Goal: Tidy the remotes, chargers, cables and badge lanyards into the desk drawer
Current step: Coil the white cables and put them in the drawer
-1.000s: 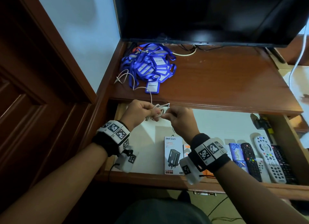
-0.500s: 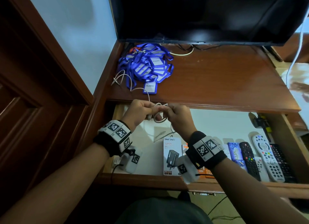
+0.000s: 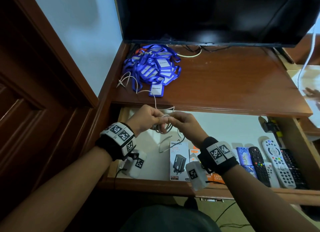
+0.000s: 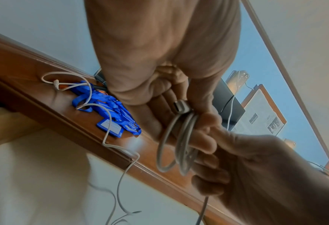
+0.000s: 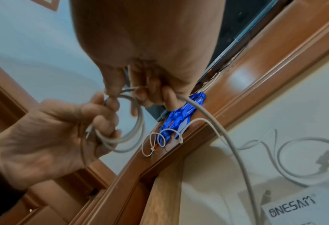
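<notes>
Both hands meet over the open drawer (image 3: 214, 127), working a white cable (image 3: 163, 127). My left hand (image 3: 147, 118) grips several coiled loops of the white cable (image 4: 181, 144) between thumb and fingers, its plug end (image 4: 181, 106) sticking up. My right hand (image 3: 183, 124) pinches the loose run of the cable (image 5: 204, 112) beside the coil. A thinner white cable (image 3: 133, 82) trails from the desk top over the edge. A pile of blue badge lanyards (image 3: 154, 67) lies at the back left of the desk top. Several remotes (image 3: 275, 164) and charger boxes (image 3: 179, 160) lie in the drawer.
A black monitor (image 3: 216, 15) stands at the back of the wooden desk top (image 3: 233, 86). A wooden door (image 3: 34, 110) is on the left, a blue wall (image 3: 78, 32) behind it. Dark plugs (image 3: 271, 127) sit at the drawer's back right corner.
The hands have stayed together over the drawer and kept winding; the coil in my left hand has grown and hangs lower.
</notes>
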A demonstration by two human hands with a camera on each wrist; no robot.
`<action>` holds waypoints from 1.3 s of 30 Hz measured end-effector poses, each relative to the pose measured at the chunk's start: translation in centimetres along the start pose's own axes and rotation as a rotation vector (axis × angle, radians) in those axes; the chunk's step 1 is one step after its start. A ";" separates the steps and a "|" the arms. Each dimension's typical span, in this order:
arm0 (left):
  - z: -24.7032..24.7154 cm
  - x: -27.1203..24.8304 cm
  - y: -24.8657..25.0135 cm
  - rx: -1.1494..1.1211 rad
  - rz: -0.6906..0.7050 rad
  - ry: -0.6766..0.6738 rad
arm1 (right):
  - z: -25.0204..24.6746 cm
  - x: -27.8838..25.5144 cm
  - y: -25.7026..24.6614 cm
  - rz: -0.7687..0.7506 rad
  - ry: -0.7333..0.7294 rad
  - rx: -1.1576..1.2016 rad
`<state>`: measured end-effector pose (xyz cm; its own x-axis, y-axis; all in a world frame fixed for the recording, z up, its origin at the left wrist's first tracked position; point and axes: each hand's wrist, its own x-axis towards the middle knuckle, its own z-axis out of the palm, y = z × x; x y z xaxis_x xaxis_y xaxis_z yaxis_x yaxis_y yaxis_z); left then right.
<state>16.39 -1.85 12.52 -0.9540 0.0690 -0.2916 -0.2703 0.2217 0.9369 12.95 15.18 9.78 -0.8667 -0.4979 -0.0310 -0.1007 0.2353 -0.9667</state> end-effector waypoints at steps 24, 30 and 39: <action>-2.1 0.3 0.1 0.093 -0.039 0.294 | -0.7 -0.2 2.7 0.142 0.082 0.250; -3.1 -0.5 1.6 -0.269 -0.007 0.377 | -1.1 0.0 4.2 0.181 0.189 0.395; -2.6 0.4 1.7 -0.271 0.130 0.671 | 1.2 0.6 2.1 0.074 0.217 -0.015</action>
<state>15.15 -3.99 14.52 -0.8308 -0.5514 -0.0758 -0.0896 -0.0019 0.9960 12.76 14.36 7.38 -0.9565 -0.2885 -0.0444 -0.0393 0.2778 -0.9598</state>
